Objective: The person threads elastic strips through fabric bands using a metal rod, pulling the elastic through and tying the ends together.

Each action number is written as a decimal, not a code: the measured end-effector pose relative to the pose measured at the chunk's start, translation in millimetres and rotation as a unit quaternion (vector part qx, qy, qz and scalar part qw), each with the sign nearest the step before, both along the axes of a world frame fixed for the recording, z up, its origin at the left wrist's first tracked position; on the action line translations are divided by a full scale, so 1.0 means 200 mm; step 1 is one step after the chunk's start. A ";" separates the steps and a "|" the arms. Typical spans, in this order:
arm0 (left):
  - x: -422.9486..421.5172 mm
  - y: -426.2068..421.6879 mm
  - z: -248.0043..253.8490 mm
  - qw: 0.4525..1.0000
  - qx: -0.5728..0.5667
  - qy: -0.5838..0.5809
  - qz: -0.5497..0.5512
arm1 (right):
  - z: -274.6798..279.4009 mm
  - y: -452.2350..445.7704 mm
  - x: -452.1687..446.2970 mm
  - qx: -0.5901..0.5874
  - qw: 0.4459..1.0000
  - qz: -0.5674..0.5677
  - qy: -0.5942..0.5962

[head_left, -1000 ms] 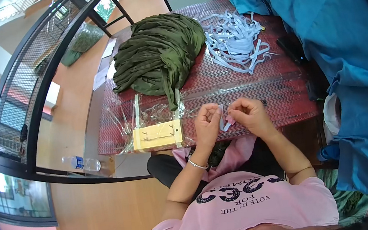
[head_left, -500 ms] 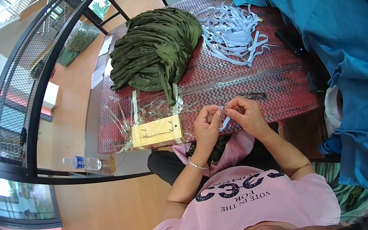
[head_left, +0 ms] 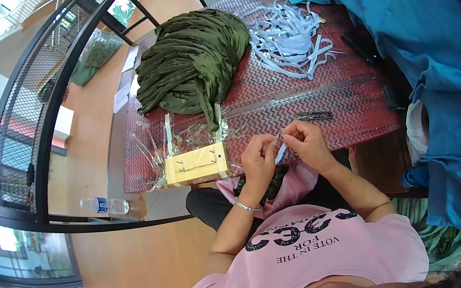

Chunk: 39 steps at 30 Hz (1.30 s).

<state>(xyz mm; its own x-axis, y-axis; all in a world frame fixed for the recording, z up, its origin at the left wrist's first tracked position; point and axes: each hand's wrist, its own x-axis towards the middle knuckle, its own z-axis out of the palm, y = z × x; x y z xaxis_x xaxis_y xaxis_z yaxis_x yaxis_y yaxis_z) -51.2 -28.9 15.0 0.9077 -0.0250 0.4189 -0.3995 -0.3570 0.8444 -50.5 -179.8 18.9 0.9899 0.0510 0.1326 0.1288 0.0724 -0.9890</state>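
Left hand (head_left: 258, 153): upper end of pale strip (head_left: 281, 154) is pinched | pale strip is suspended between both hands at counter (head_left: 350, 90) near edge; could be dropped if either pinch is eased | right hand (head_left: 308, 145): same end is pinched; misalignment could be missed, detail being hidden | black tool (head_left: 314, 116): could be knocked if right hand is pushed forward

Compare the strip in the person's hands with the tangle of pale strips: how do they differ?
Amount: the held strip shows as one short length; the tangle is many overlapping strips.
Place: the held strip is at the fingertips of the left hand and right hand; the tangle lies on the table, beside the green fabric heap.
Shared: both look pale and narrow.
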 end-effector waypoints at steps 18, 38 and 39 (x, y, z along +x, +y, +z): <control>-0.05 -0.07 -0.04 0.960 -0.208 0.159 -0.097 | -0.14 0.10 0.01 0.308 0.949 -0.038 0.053; -0.05 -0.02 -0.10 0.903 -0.251 0.275 -0.215 | -0.23 -0.05 0.04 0.413 0.881 0.205 0.108; -0.05 -0.02 -0.10 0.901 -0.257 0.275 -0.215 | -0.24 -0.05 0.04 0.411 0.883 0.204 0.098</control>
<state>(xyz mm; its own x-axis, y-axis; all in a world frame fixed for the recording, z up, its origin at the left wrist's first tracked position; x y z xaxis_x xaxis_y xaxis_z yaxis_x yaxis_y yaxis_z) -61.7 -33.8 -4.5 0.9345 -0.3543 -0.0342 0.1212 0.2266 0.9664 -42.7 -189.6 -28.5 0.9190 0.3755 0.1200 -0.2415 0.7770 -0.5814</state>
